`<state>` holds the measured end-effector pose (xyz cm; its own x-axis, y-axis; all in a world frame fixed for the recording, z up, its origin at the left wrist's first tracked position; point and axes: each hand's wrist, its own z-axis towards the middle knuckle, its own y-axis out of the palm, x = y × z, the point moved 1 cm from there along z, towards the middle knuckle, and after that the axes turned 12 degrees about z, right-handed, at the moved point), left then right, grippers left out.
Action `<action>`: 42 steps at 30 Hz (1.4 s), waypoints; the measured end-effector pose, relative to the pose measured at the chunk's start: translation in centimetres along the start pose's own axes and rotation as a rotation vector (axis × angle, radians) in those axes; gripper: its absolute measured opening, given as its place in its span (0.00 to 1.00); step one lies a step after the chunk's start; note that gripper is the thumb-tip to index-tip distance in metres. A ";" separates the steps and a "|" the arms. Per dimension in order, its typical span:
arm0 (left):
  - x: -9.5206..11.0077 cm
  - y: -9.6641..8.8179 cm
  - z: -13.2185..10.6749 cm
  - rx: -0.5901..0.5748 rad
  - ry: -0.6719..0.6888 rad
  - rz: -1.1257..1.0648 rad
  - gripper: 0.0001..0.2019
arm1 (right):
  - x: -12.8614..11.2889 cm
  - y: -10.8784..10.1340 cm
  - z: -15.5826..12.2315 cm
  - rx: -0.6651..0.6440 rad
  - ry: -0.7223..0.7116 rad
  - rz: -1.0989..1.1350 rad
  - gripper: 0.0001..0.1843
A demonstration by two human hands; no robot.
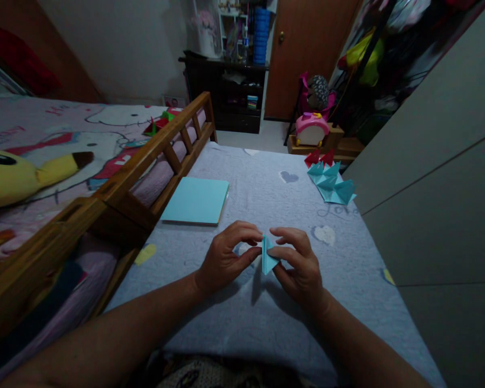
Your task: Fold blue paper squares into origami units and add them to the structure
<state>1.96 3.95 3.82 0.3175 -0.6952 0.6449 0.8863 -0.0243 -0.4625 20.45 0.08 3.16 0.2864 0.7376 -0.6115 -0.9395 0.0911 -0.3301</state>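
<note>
- The folded paper (268,257) is in the grip, the left hand (234,250) at its left, the right hand (297,261) at its right.
- Below the grip: sheet (258,178).
- Ahead-left, on the sheet: stack (196,200).
- Ahead-right, on the sheet: folded pieces (332,186).
- Left: rail (145,172); past it, plush (8,180).
- Right, past the sheet: panel (436,215).
- Far ahead: dresser (236,121); right of it, door (303,48).

The yellow plush toy (14,178) at left is cut off by the edge; the right hand (303,267) has its thumb tip hidden behind the folded paper (268,257); far right, blue pieces (330,184) partly cover red ones (320,157).
</note>
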 end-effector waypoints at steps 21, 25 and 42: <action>-0.6 -0.3 0.1 -0.105 -0.010 -0.080 0.06 | 0.5 0.0 -0.1 0.008 0.071 0.035 0.19; -0.6 -0.6 0.4 -0.209 -0.040 -0.100 0.06 | 0.4 -0.2 0.4 -0.019 0.125 0.089 0.12; -0.3 0.6 0.0 -0.275 -0.178 -0.092 0.08 | 1.4 0.3 -0.1 0.013 0.598 0.450 0.03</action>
<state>2.38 4.13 3.37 0.3159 -0.5458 0.7761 0.7976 -0.2902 -0.5288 20.64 1.11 2.16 -0.0762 0.2166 -0.9733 -0.9911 -0.1232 0.0502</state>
